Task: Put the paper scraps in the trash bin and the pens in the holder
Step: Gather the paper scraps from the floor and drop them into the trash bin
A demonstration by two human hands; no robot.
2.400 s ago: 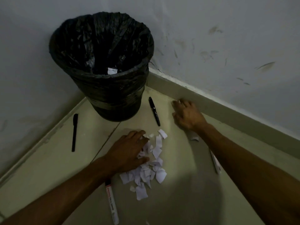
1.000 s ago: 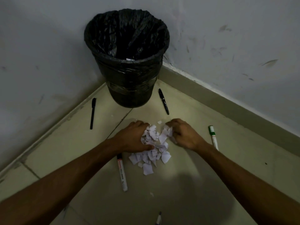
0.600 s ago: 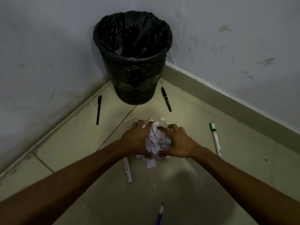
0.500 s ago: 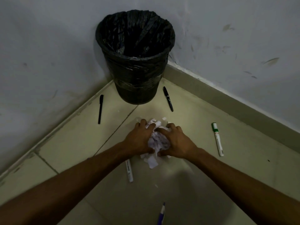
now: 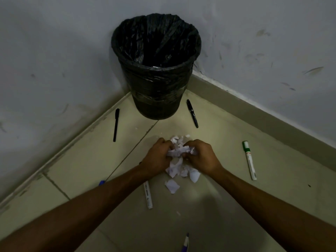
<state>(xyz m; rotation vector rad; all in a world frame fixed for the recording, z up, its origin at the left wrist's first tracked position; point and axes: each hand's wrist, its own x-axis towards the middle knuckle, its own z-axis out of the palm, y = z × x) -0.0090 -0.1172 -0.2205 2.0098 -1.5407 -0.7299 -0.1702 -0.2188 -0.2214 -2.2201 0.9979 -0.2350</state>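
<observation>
White paper scraps are bunched between my two hands on the floor in front of the black trash bin. My left hand and my right hand both curl their fingers round the bunch. A few loose scraps lie just below the hands. Pens lie around: a black pen left of the bin, a black pen to its right, a green-capped marker, a white marker partly under my left forearm. No holder is in view.
The bin stands in a corner where two grey walls meet, lined with a black bag. A blue pen tip shows at the bottom edge and a blue cap beside my left forearm. The floor is pale tile.
My right hand came back from the wall to the pile. Both hands swept the spread scraps together and closed round them; a few pieces have dropped below the hands.
</observation>
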